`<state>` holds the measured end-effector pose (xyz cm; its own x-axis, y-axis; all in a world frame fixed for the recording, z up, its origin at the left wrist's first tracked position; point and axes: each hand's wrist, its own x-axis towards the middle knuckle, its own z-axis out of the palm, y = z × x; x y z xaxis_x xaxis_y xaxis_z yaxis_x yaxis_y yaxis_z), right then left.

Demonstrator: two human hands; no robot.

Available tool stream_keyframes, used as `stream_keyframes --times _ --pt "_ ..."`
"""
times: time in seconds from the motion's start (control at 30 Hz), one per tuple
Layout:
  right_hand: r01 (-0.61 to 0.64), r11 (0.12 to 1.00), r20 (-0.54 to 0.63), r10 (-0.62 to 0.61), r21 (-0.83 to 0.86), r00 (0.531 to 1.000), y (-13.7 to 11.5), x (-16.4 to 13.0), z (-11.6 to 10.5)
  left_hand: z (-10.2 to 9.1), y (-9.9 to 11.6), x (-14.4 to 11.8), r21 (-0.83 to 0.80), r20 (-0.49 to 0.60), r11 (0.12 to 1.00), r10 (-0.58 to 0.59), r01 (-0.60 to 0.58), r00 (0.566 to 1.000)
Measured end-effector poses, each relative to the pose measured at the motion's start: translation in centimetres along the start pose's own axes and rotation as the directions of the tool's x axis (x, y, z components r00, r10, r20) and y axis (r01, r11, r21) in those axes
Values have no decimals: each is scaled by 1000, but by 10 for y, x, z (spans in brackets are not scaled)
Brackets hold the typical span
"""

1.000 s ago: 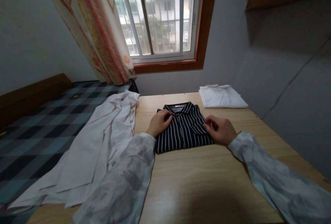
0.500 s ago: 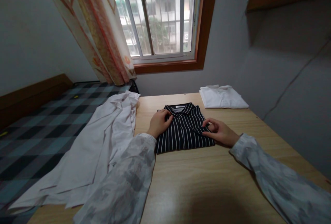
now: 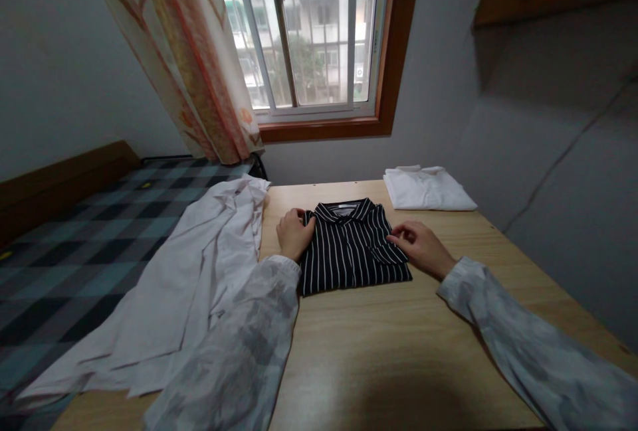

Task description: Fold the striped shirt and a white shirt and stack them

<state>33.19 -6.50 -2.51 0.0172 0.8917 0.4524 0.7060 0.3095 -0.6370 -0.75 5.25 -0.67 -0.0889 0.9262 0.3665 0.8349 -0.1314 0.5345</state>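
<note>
A black shirt with white stripes (image 3: 351, 252) lies folded on the wooden table, its collar toward the window and a chest pocket showing on the right. My left hand (image 3: 295, 234) is at the shirt's left edge near the shoulder, thumb and fingers closed on the cloth. On the opposite side, my right hand (image 3: 421, 246) pinches the right edge beside the pocket with curled fingers. How much cloth each hand holds is partly hidden by the fingers.
A loose white shirt (image 3: 169, 291) spreads over the table's left side and onto the checked bed (image 3: 100, 218). A folded white garment (image 3: 428, 188) rests at the table's back right corner. The table (image 3: 379, 344) meets the wall below a window (image 3: 319, 32).
My left hand has slid left, from the cloth near the collar to the shirt's left edge. My right hand has moved slightly up and left, off the pocket, and its fingers have drawn together.
</note>
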Motion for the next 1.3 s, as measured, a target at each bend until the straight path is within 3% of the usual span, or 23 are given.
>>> stream_keyframes --times 0.13,0.33,0.57,0.73,0.9,1.13,1.3 --pt "-18 993 106 6 116 994 -1 -3 -2 0 -2 2 -142 33 990 -12 17 999" --pt "-108 966 187 64 235 980 -2 -5 -3 -1 -4 5 -268 -43 963 -51 38 998" --pt "-176 941 249 103 289 963 -4 -9 -4 -3 -3 4 -285 -52 957 -74 56 996" --pt "-56 974 90 37 219 995 -4 -9 -10 -5 -2 3 -259 -41 965 -58 45 997" --pt "141 986 183 -156 89 971 -1 -14 -19 -3 -2 3 -232 -16 972 -38 34 999" --pt "73 994 230 -89 76 969 -7 -17 -20 -4 -1 3 -206 -15 978 -29 25 999" --pt "4 974 318 -77 225 945 -7 -22 -22 -4 0 2 -211 -37 977 -32 23 999"
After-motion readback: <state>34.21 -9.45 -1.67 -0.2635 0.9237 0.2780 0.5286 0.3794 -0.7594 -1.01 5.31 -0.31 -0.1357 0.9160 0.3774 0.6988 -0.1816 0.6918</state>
